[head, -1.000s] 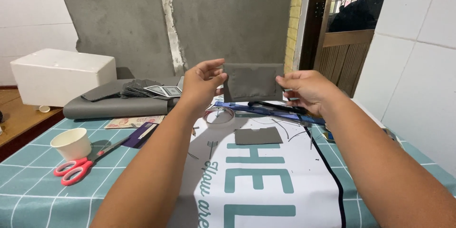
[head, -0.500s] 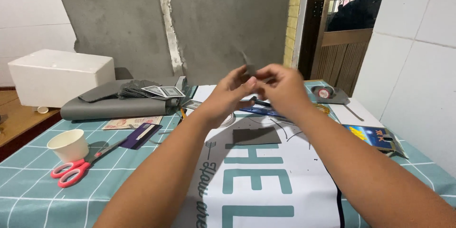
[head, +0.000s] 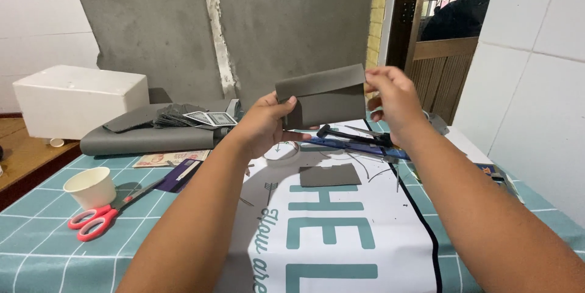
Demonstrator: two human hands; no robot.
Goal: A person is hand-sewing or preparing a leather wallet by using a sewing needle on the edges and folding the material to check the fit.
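Note:
Both of my hands hold up a folded grey sheet (head: 323, 96) in front of me, above the table. My left hand (head: 266, 123) pinches its lower left edge, thumb on the front. My right hand (head: 392, 99) grips its right edge near the top corner. Below them, a smaller grey rectangle (head: 329, 175) lies flat on a white printed banner (head: 341, 232) that covers the teal checked tablecloth (head: 36, 250).
Red-handled scissors (head: 97, 218) and a white paper cup (head: 91, 187) sit at the left. Behind them lie a grey roll (head: 146, 140) with grey pieces and cards on it, and a white box (head: 79, 100). Dark tools (head: 356, 137) lie beyond the banner. A doorway (head: 442, 31) opens at the right.
My hands came together from spread apart, then rose with the grey sheet, which is now held up flat and facing me.

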